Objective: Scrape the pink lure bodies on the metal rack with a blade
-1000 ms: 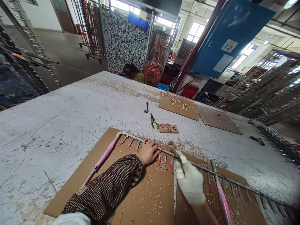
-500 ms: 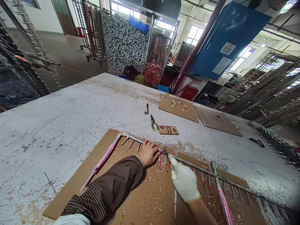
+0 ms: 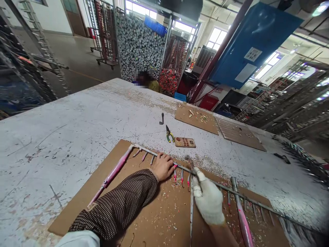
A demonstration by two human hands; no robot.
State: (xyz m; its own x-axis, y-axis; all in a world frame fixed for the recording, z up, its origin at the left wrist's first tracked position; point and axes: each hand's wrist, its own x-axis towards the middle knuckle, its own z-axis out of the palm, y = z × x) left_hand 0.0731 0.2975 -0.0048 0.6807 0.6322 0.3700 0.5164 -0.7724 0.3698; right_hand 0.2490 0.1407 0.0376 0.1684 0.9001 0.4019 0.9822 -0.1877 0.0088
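A long metal rack bar [image 3: 226, 187] with several hooked prongs runs across the brown cardboard [image 3: 159, 219]. My bare left hand [image 3: 162, 167] has its fingers curled over this bar. Just right of it hang pink-tipped hooks [image 3: 182, 178], pointing toward me. My right hand [image 3: 208, 197], in a white glove, is closed around a small dark tool [image 3: 189, 160] with a bent tip, blurred by motion. The tool is at the bar above the hooks; whether it touches is unclear. Pink-stained rods [image 3: 117, 169] extend from the bar on either side.
Beyond the bar lie pliers [image 3: 169, 134], a tan printed card [image 3: 185, 142] and a dark bent tool [image 3: 161, 118] on the white table [image 3: 84, 120]. Farther back are a cardboard sheet [image 3: 196, 120] with scraps and a person [image 3: 151, 83]. Crumbs litter the work area.
My gloved right hand has shifted right along the bar with the dark tool. Another pink-tipped hook now shows left of it. My left hand stays on the bar.
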